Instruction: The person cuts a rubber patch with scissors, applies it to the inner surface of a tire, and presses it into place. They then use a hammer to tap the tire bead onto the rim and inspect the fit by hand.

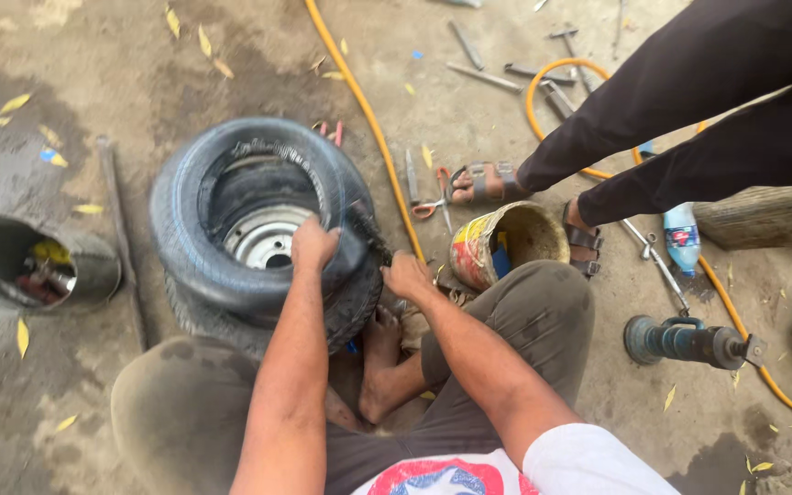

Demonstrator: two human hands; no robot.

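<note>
A small black tyre [196,234] on a silver wheel rim [263,240] lies in front of me on the concrete ground, stacked on another tyre. My left hand [312,246] grips the near inner edge of the tyre. My right hand [405,275] is closed on a dark tool [370,231] whose blurred end pokes at the tyre's right edge. I sit with knees spread and my bare feet [379,357] rest against the tyre.
A dirty paint bucket [506,240] stands right of my hand. Another person's legs in dark trousers and sandals [689,119] are at upper right. An orange hose [368,119], scissors [433,203], scattered tools, a plastic bottle [682,236], a jack [689,341] and a metal can [34,266] lie around.
</note>
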